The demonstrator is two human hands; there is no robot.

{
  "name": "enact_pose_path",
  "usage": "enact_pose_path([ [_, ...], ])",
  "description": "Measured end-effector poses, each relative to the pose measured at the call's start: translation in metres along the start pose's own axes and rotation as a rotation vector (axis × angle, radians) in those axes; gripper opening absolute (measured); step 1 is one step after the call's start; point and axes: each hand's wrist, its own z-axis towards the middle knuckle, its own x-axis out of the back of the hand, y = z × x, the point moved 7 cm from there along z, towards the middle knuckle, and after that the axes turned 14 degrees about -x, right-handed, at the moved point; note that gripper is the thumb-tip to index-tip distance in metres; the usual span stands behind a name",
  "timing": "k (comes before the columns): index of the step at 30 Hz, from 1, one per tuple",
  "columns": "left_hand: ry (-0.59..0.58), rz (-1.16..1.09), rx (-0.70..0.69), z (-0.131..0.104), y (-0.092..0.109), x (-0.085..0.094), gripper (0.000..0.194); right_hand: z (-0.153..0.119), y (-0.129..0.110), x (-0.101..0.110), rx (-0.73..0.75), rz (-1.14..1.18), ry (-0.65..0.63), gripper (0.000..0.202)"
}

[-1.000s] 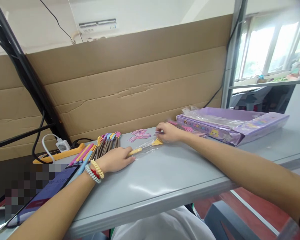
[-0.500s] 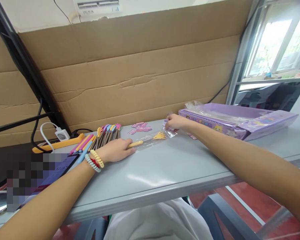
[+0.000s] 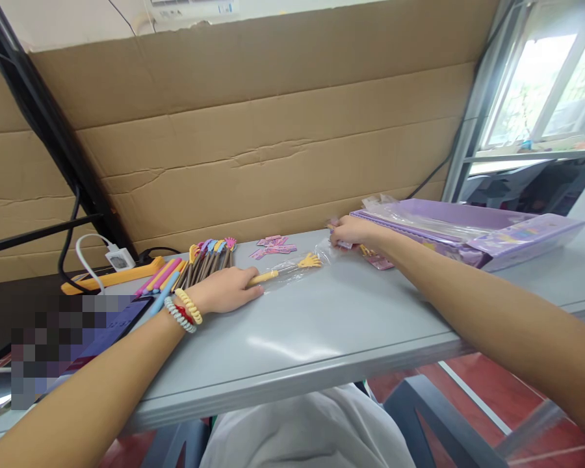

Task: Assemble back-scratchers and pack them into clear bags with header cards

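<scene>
My left hand (image 3: 229, 288) is closed on the yellow handle of a back scratcher (image 3: 266, 277) lying on the table. Its hand-shaped yellow head rests inside a clear plastic sleeve (image 3: 292, 272). Beyond the sleeve's far end, my right hand (image 3: 353, 231) reaches down to the tabletop with its fingers pressed together. A bit of pale purple and clear plastic shows at those fingertips, too small to name. Beneath the right forearm lie pink packets (image 3: 379, 261), partly covered. Left of the scratcher, several back scratchers (image 3: 209, 260) with coloured heads lie in a row.
Pink cards (image 3: 273, 247) lie near the cardboard wall (image 3: 273, 156). An open purple box (image 3: 521, 242) with clear sleeves (image 3: 414, 218) stands right. Coloured handles (image 3: 163, 276), a yellow bar (image 3: 112, 283), a white charger (image 3: 120, 258) and a screen (image 3: 112, 331) are left.
My right hand has moved slightly right, away from the sleeve's end, and more of the packets under the forearm shows. The left hand stays on the back scratcher.
</scene>
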Motion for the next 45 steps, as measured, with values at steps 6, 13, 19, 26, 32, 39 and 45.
enact_pose_path([
  [6,-0.001,-0.005,0.002,-0.001,0.001,0.001,0.042,0.001,-0.003,-0.007,0.095,0.091,-0.03,0.009],
  [13,0.003,-0.005,-0.008,0.001,-0.001,-0.001,0.042,-0.01,-0.014,-0.021,0.162,-0.498,0.155,0.008],
  [19,-0.004,-0.005,0.008,0.0,0.0,0.001,0.043,-0.011,-0.014,-0.021,0.133,-0.569,0.21,0.021],
  [26,0.004,0.008,-0.008,0.001,-0.001,-0.001,0.043,-0.019,-0.017,-0.018,0.138,-0.594,0.31,0.027],
  [32,-0.003,0.012,-0.012,0.001,-0.002,-0.002,0.043,-0.051,-0.044,-0.002,0.391,-0.447,0.592,0.022],
  [39,-0.001,0.006,-0.006,0.001,-0.002,-0.001,0.044,-0.037,-0.038,-0.041,0.376,-0.63,0.231,0.017],
  [45,-0.004,0.009,-0.009,0.001,-0.001,-0.001,0.044,-0.021,-0.025,-0.04,0.259,-0.698,0.201,0.028],
])
